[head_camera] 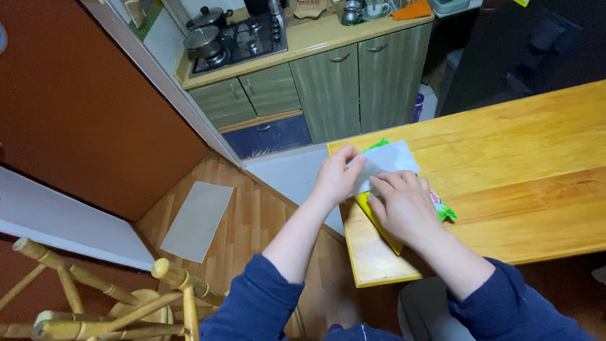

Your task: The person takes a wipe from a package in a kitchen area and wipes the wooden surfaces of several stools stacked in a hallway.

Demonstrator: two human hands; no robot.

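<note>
So the white wipe [386, 161] sits on a green and yellow packet [442, 207] at the wooden table [524, 183] corner; left hand [334, 179] pinches its near edge, right hand [404, 205] fingers press flat on top.

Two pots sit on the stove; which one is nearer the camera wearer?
The larger steel pot at the hob's front left corner. The darker lidded pot stands behind it, farther from the hands.

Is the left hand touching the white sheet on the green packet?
Touching. The head view shows the left hand pinching the white sheet's edge, with the right hand pressing on the green packet below.
</note>
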